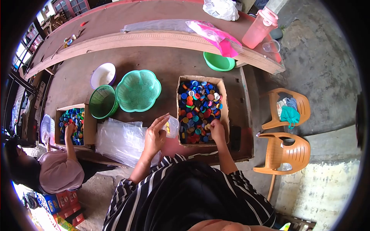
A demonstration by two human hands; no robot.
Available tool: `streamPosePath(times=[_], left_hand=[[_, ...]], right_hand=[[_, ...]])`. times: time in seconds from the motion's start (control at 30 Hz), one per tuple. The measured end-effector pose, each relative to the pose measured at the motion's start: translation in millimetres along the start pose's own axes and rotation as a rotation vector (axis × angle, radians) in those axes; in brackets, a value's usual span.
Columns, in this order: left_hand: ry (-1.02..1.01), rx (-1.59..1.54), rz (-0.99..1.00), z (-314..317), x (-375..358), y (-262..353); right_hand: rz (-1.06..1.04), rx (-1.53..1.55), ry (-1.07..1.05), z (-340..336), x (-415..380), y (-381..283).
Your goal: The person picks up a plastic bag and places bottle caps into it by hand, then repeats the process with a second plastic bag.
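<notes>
My left hand (155,134) is curled round a translucent plastic container (173,124) with a few yellow bottle caps (167,128) inside. It is held just left of a cardboard box (226,115) full of bottle caps (196,104) in many colours, mostly blue. Over the box's near right part, my right hand (217,131) reaches in with its fingers pinched at a yellowish bottle cap (208,126). Clear plastic bags (119,140) lie flat on the table, left of my left hand.
A green flower-shaped basket (138,91), a dark green basket (103,102) and a white bowl (103,75) stand behind the bags. At left, a person (61,169) reaches into another cap box (89,127). A raised wooden ledge (154,40) crosses behind; orange chairs (285,152) stand right.
</notes>
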State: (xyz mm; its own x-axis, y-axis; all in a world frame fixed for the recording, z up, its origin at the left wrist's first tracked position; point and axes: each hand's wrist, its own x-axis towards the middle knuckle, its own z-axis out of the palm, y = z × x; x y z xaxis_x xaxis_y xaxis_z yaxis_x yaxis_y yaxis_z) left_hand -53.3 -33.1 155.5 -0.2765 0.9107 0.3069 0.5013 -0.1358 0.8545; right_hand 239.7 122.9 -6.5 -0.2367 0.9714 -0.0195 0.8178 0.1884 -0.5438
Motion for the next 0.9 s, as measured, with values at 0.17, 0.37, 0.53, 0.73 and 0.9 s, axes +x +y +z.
streamPosePath(times=[0.17, 0.37, 0.53, 0.73, 0.9], left_hand=[[-0.029, 0.013, 0.034, 4, -2, -2], [-0.083, -0.012, 0.058, 14, 0, 5], [-0.077, -0.004, 0.053, 5, -1, 6], [-0.073, 0.013, 0.052, 0, -3, 3], [-0.068, 0.001, 0.057, 5, -1, 6]], right_hand=[[-0.162, 0.698, 0.203, -54, -34, -116], [-0.757, 0.408, 0.099, -85, -69, -206], [-0.391, 0.55, 0.282, -59, -32, -161], [0.071, 0.043, -0.091, -5, -2, -21], [0.047, -0.047, -0.138, 32, -3, 15]])
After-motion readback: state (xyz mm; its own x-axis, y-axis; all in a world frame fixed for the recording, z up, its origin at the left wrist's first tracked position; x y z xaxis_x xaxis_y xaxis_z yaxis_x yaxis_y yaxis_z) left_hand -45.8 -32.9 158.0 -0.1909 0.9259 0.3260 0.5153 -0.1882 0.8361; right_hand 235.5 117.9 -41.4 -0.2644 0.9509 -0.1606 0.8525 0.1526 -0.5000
